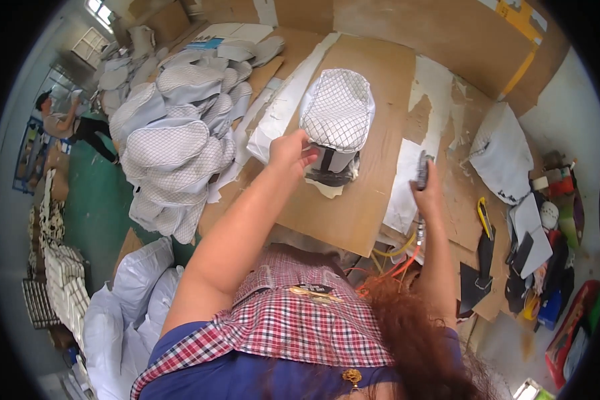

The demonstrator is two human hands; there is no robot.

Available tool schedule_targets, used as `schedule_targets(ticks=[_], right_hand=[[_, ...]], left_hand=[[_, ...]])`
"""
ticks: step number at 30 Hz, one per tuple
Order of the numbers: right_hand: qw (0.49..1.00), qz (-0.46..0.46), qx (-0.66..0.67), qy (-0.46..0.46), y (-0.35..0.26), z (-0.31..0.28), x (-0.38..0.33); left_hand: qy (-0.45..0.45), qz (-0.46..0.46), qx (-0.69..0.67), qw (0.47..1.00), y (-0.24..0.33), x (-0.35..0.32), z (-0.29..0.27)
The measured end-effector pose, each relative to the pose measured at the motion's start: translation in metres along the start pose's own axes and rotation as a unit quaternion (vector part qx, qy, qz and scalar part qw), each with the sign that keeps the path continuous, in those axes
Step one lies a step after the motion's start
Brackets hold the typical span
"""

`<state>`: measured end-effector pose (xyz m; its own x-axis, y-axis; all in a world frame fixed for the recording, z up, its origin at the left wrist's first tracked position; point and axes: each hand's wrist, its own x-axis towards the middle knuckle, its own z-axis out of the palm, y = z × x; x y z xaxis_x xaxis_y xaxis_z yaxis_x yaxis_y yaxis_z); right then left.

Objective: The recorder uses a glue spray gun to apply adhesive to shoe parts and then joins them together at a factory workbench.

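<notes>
A white padded piece with a dark diamond quilting pattern sits in front of me on a brown cardboard sheet. Below its near edge show a grey and black underside and a dark strip. My left hand is closed at the near left corner of this quilted cover, with the thumb and fingers against its edge. To the right, apart from the cover, my right hand grips a grey metal hand-held air tool. An orange hose runs from the fitting below that hand. The tool's front end is too small to make out.
A tall heap of similar quilted covers stands at the left. On the right lie a yellow-handled cutter, a white sheet and mixed scraps. White sacks rest at lower left. Another person is far left.
</notes>
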<state>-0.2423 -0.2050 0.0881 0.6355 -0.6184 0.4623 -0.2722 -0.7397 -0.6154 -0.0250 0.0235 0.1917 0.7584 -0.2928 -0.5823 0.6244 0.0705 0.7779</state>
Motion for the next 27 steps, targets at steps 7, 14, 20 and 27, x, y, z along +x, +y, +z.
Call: schedule_targets(ticks=[7,14,20,27], right_hand=[[0.498,0.325,0.722,-0.354,-0.141,0.092,-0.016],[0.611,0.303,0.72,-0.13,-0.138,0.139,-0.009],[0.725,0.18,0.659,-0.088,-0.129,0.124,0.046],[0.563,0.236,0.789,0.072,-0.125,0.113,0.106]], left_hand=[[0.006,-0.046,-0.062,0.997,0.011,0.01,-0.02],[0.046,0.03,0.051,0.997,0.045,0.017,-0.006],[-0.032,0.184,0.131,0.974,0.116,0.054,0.028],[-0.161,0.228,-0.001,0.96,0.282,0.125,0.035]])
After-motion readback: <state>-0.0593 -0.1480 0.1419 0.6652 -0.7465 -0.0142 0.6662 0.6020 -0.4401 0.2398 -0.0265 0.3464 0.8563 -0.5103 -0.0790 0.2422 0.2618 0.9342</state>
